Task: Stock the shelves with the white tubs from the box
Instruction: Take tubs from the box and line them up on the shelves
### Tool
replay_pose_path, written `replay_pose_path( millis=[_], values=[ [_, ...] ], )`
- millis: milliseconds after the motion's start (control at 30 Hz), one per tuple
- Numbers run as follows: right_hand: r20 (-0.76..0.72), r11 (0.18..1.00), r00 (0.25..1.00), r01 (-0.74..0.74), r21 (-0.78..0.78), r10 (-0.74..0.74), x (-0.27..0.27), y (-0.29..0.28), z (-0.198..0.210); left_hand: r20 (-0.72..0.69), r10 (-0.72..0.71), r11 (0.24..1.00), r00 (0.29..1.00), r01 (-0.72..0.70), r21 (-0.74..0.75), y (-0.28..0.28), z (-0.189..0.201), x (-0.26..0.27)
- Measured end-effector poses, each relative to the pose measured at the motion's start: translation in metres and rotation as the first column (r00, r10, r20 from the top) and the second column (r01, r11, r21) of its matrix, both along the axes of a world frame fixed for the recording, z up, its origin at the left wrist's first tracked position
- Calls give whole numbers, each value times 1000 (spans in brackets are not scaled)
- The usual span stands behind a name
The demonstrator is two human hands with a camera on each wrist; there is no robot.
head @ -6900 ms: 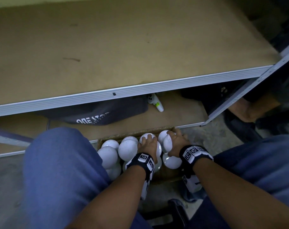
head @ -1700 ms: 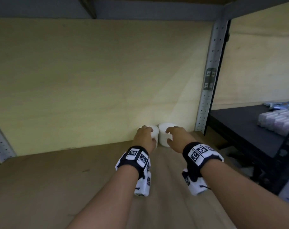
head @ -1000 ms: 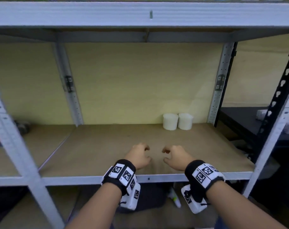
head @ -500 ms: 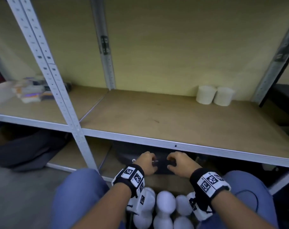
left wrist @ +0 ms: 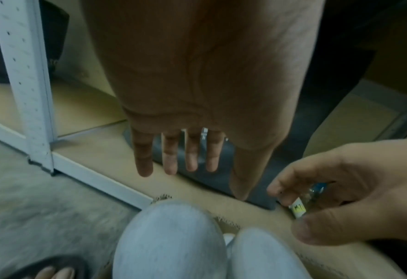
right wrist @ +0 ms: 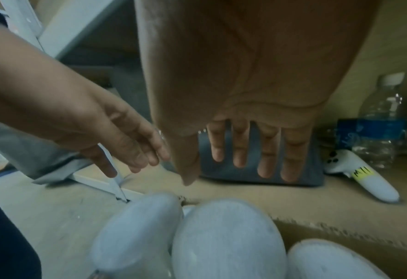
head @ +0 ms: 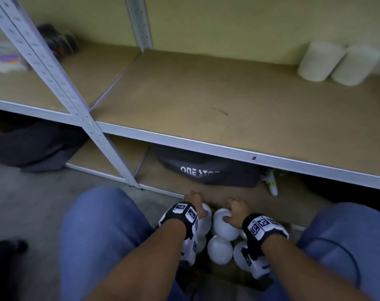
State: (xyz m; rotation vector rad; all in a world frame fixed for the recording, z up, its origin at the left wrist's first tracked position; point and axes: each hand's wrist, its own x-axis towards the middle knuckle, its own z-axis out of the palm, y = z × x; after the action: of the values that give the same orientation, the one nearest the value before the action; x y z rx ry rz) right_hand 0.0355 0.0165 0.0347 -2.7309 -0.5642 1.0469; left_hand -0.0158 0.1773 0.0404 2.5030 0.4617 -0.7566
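Note:
Two white tubs (head: 315, 61) (head: 354, 66) stand side by side at the back right of the middle shelf (head: 206, 94). Several more white tubs (head: 220, 249) lie in a cardboard box (right wrist: 329, 230) on the floor between my knees. My left hand (head: 194, 204) hovers over the leftmost tub (left wrist: 169, 236), its fingers (left wrist: 145, 162) straight and spread, gripping nothing. My right hand (head: 235, 208) is just above another tub (right wrist: 226, 241), its fingers (right wrist: 290, 166) also extended. In the head view its thumb seems to touch the tub's top (head: 224, 222).
A dark bag (head: 206, 170) printed ONE STOP lies on the bottom shelf behind the box, with a white controller (head: 271, 185) and a water bottle (right wrist: 376, 122) to its right. A grey shelf upright (head: 61, 90) stands at the left. My knees (head: 102, 235) (head: 345, 242) flank the box.
Both hands let go of the two tubs on the shelf, drew back and dropped to the box. They now hover over the tubs in it. My view tilted down.

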Motion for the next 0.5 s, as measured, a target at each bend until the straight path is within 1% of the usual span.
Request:
replay_pose_path(
  millis=[67, 167, 267, 300, 367, 433, 500],
  values=[
    [-23, 999, 1000, -9, -43, 8, -1, -2, -15, -25, -4, 1000, 1000, 4, 6, -4, -16, 1],
    [-41, 997, 999, -21, -79, 18, -5, -4, -34, -129, -23, 1000, 991, 21, -12, -15, -36, 1],
    [-61, 996, 998, 7, -85, -13, -10, 0, -46, -197, 39, 999, 980, -36, 18, -20, -55, 1],
    [-84, 995, 996, 23, -95, -31, -11, 0, -51, -217, 21, 999, 976, -14, 34, -22, -60, 0],
    [-104, 993, 994, 32, -116, -45, -15, 3, -55, -212, 14, 998, 977, -2, 55, -22, -68, 1],
    [-91, 991, 995, 30, -128, -42, -19, 5, -60, -172, 18, 997, 985, -5, 72, -24, -73, 1],
    [-77, 992, 996, 42, -123, -52, -21, 7, -63, -163, 14, 996, 986, 0, 84, -26, -74, 1]
  ],
)
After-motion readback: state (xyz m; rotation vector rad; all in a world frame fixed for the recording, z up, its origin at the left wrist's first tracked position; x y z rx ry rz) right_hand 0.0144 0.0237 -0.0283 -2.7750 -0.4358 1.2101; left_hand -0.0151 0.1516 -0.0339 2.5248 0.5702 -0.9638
